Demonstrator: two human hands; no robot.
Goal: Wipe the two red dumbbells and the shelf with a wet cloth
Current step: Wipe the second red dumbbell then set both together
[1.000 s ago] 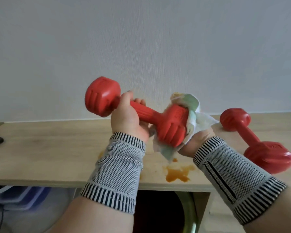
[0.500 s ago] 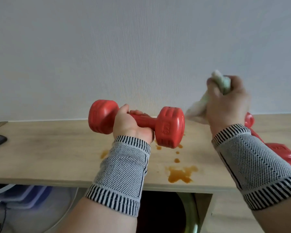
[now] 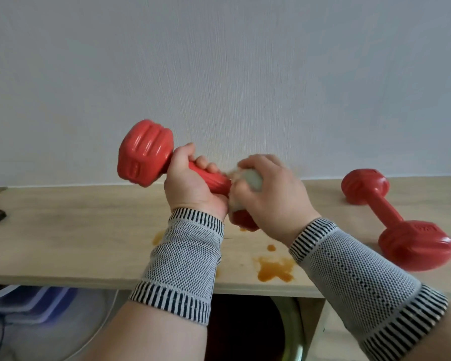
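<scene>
Left hand (image 3: pixel 190 188) grips the raised red ribbed plastic dumbbell (image 3: pixel 151 157) by its handle, right hand (image 3: pixel 268 194) clutching the damp pale cloth (image 3: pixel 250 178) against its far end (blurred); we fear a wet-handle slip onto the stained wooden shelf (image 3: pixel 76 230).

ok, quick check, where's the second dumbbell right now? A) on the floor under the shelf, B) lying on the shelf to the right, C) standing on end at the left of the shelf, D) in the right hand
B: the second dumbbell lies on its side on the shelf, right of both hands and untouched, while the right hand presses the cloth onto the dumbbell held in the left hand.
</scene>
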